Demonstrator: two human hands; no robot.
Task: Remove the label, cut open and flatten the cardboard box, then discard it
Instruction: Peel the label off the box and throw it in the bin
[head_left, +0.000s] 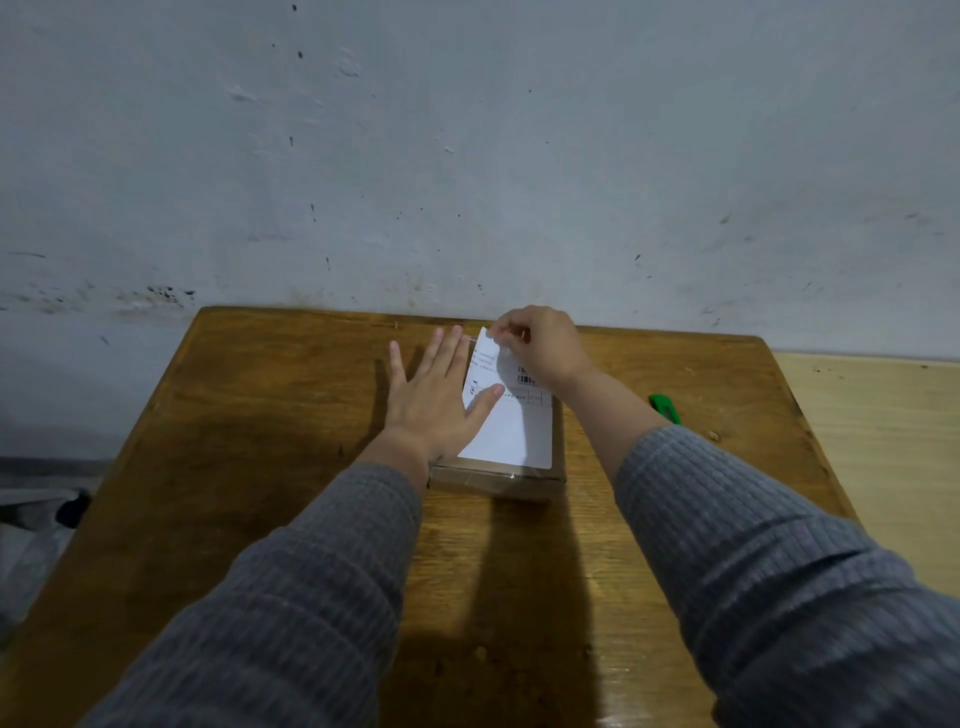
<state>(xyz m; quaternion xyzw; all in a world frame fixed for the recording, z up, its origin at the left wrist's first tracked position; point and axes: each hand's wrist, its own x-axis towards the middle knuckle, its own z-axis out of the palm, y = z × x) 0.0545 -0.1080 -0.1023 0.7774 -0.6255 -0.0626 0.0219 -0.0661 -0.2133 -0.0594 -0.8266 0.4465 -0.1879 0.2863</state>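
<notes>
A small brown cardboard box (524, 480) lies on the wooden table (260, 441), taped along its near edge. A white shipping label (511, 428) covers its top. My left hand (436, 400) lies flat with spread fingers on the left part of the box, its thumb resting on the label. My right hand (540, 345) pinches the label's far corner, which is lifted and curled up off the box. The box's far side is hidden behind my hands.
A green utility knife (665, 408) lies on the table just right of my right forearm. The table stands against a scuffed grey wall (467, 156). A paler wooden surface (883, 415) adjoins on the right. Dark clutter (47, 509) sits on the floor at left.
</notes>
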